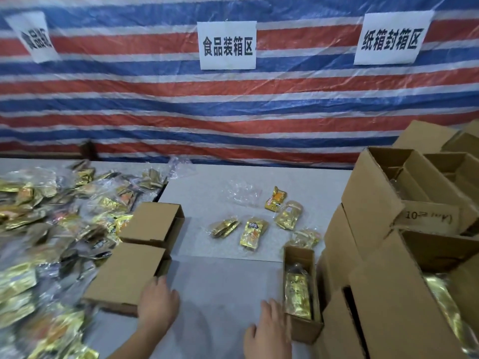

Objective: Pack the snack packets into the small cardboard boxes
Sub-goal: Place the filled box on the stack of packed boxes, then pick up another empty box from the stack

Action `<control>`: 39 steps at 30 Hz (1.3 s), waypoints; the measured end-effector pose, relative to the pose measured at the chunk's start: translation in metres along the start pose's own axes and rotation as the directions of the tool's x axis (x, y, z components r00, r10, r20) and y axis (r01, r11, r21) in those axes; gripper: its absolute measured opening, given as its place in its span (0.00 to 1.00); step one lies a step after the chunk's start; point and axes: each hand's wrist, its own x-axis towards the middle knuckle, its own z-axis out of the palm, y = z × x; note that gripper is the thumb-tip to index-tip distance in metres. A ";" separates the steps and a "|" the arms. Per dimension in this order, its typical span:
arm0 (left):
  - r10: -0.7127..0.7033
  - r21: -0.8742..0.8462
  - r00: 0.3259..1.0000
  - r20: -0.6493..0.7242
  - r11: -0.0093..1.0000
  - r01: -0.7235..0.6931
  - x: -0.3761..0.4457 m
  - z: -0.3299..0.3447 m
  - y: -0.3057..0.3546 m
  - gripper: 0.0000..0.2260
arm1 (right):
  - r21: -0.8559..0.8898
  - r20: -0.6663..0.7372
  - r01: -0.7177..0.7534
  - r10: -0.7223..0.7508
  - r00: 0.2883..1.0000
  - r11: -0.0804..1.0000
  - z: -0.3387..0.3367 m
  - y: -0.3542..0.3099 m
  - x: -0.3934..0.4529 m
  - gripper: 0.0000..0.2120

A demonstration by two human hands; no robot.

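A small open cardboard box (pixel 302 330) lies at the lower right with a gold snack packet (pixel 296 296) inside it. My right hand (pixel 267 330) rests against the box's left side, fingers straight. My left hand (pixel 156 304) touches the near right corner of a closed small box (pixel 124 275) on the left. A second small box (pixel 153 224) lies behind that one. Several loose gold packets (pixel 250 233) lie on the grey table (pixel 220 281) between the boxes.
A large heap of gold snack packets (pixel 46 229) covers the table's left side. Stacked open cardboard boxes (pixel 388 203) fill the right side, some holding packets. A striped tarp with paper signs (pixel 227 45) hangs behind the table.
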 end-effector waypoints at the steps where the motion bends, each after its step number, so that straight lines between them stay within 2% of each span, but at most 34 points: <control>1: -0.069 0.073 0.997 0.037 0.995 0.066 0.005 -0.002 -0.016 0.18 | 0.010 0.063 -0.025 0.025 0.998 1.000 -0.003 -0.007 0.001 0.37; 2: -0.132 0.125 0.989 0.059 0.984 0.124 0.010 -0.003 -0.030 0.24 | 0.007 0.106 -0.047 0.046 0.993 0.999 0.000 -0.013 0.004 0.36; 3: -0.173 0.156 0.982 0.070 0.975 0.161 0.014 -0.001 -0.042 0.30 | -0.014 0.071 -0.023 0.024 0.997 1.000 0.006 -0.014 0.011 0.32; 5: -0.206 0.204 0.972 0.108 0.962 0.182 0.022 0.003 -0.058 0.40 | -0.025 0.111 -0.022 0.024 0.994 0.999 0.007 -0.016 0.021 0.29; 8: -0.217 0.244 0.964 0.157 0.954 0.175 0.032 0.004 -0.067 0.45 | -0.083 0.104 0.004 0.004 0.995 0.997 0.004 -0.016 0.034 0.26; 10: -0.218 0.252 0.958 0.187 0.953 0.168 0.036 0.003 -0.068 0.43 | -0.105 0.098 -0.014 0.024 0.995 0.994 0.003 -0.015 0.041 0.24; 14: -0.231 0.264 0.946 0.227 0.950 0.169 0.042 -0.002 -0.066 0.33 | -0.112 0.109 -0.030 0.042 0.993 0.993 0.003 -0.022 0.050 0.20; 17: -0.207 0.251 0.951 0.228 0.957 0.149 0.037 -0.014 -0.068 0.32 | -0.107 0.121 -0.041 0.054 0.991 0.993 0.005 -0.031 0.052 0.20; 20: -0.010 0.023 0.994 0.112 1.000 0.007 0.033 -0.029 -0.075 0.28 | -0.076 0.141 -0.027 0.037 0.989 0.997 0.004 -0.047 0.054 0.20; 23: -0.018 -0.212 0.985 0.173 0.976 0.055 0.025 -0.045 -0.084 0.21 | -0.033 0.139 0.015 -0.010 0.990 0.999 0.001 -0.065 0.059 0.21; 25: 0.074 -0.351 0.987 0.145 0.936 -0.018 0.012 -0.054 -0.081 0.16 | 0.060 0.127 0.061 -0.068 0.990 0.996 -0.001 -0.077 0.060 0.23; 28: 0.250 -0.447 0.945 0.212 0.884 -0.134 -0.006 -0.068 -0.065 0.14 | 0.268 0.115 0.124 -0.159 0.980 0.955 -0.005 -0.090 0.057 0.31; 30: 0.322 -0.465 0.904 0.281 0.870 -0.165 -0.014 -0.072 -0.049 0.14 | 0.304 0.126 0.127 -0.172 0.977 0.944 -0.008 -0.090 0.054 0.35; 34: 0.389 -0.502 0.860 0.330 0.844 -0.189 -0.032 -0.061 -0.026 0.13 | 0.167 0.262 0.116 -0.158 0.952 0.979 -0.009 -0.067 0.043 0.31; 37: 0.401 -0.497 0.829 0.388 0.849 -0.178 -0.045 -0.049 -0.013 0.12 | 0.022 0.349 0.097 -0.098 0.932 0.995 -0.006 -0.043 0.030 0.21; 39: 0.426 -0.494 0.807 0.409 0.847 -0.197 -0.053 -0.039 -0.009 0.12 | -0.036 0.354 0.095 -0.076 0.932 0.995 0.002 -0.027 0.021 0.14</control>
